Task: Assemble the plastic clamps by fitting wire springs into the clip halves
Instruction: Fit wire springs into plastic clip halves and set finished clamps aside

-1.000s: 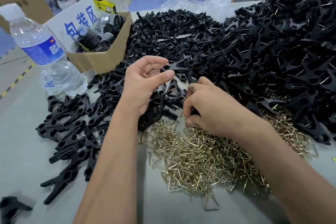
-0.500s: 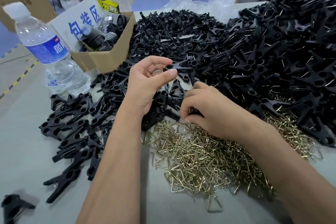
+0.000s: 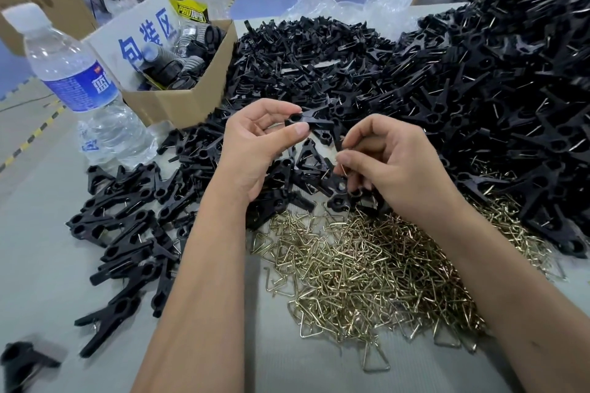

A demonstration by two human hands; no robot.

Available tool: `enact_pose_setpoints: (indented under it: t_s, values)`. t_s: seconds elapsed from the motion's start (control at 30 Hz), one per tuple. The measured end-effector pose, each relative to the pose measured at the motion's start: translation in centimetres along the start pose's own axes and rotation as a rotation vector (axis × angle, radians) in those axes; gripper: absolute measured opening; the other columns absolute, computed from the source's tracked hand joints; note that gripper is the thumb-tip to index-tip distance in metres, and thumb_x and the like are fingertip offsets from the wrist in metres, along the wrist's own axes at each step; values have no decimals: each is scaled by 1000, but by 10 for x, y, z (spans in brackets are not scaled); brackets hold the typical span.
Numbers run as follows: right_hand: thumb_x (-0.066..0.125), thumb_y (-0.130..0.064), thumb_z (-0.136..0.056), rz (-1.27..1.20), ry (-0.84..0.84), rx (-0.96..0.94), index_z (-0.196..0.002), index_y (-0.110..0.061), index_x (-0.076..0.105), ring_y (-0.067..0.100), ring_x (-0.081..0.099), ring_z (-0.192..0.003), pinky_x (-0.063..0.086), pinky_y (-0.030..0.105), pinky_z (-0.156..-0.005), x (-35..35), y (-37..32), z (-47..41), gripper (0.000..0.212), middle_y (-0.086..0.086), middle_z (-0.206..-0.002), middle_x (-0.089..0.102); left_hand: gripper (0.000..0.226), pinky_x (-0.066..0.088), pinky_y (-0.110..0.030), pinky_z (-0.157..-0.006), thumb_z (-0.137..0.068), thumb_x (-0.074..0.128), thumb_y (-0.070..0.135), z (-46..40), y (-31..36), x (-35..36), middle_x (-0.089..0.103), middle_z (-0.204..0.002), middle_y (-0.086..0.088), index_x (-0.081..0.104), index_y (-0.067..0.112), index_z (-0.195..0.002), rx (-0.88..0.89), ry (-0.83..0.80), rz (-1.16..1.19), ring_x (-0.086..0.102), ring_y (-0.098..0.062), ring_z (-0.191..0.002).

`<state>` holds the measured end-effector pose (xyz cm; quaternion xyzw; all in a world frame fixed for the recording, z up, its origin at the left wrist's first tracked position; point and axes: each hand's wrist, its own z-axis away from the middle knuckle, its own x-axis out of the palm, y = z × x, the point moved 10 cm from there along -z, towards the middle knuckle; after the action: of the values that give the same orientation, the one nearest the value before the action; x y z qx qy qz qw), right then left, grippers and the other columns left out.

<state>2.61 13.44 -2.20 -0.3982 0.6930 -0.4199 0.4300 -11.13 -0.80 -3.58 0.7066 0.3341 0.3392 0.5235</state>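
My left hand [image 3: 255, 150] pinches a clip half [image 3: 308, 120], its long axis pointing right toward my right hand [image 3: 383, 166], which pinches a wire spring [image 3: 343, 166] just below it.

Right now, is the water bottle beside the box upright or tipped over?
Upright: the water bottle stands on its base, white cap on top, left of the cardboard box.

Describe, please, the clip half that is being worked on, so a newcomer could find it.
Start at the cardboard box; just right of it, the left hand pinches one black clip half. Unlike its neighbours, it is lifted clear of the pile.
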Motion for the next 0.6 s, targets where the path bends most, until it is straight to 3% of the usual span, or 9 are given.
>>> enact_pose_setpoints:
  t_s: [0.13,0.27,0.47,0.6]
  values:
    - [76,-6,-92,-64,97,6,-103,-21,79,15,74,-73,55,17,-68,-15,4,-2,19,4,-86,79,29,54,-52,-104,-66,92,13,-1,-2,1,76,-99,-8,79,20,-91,0,-28,-19,70,-25,-99]
    - [75,-1,-91,-227,210,102,-102,-10,77,19,75,-72,58,22,-65,-27,17,0,14,11,-85,79,33,59,-31,-85,-70,86,-5,0,-2,14,79,-101,-10,75,7,-98,33,-133,-21,74,-19,-91]
    - [81,-4,-85,-331,278,190,-85,-10,82,24,74,-64,59,26,-57,-32,26,4,6,16,-79,78,36,59,-29,-84,-69,86,1,4,-4,33,78,-103,-10,73,-1,-102,37,-214,-25,74,-19,-91]
    - [84,-5,-83,-224,255,162,-86,-9,80,18,71,-61,56,22,-56,-29,23,3,6,11,-76,78,34,61,-40,-89,-70,87,-3,4,-6,36,77,-105,-14,75,1,-101,35,-225,-37,72,-31,-95]
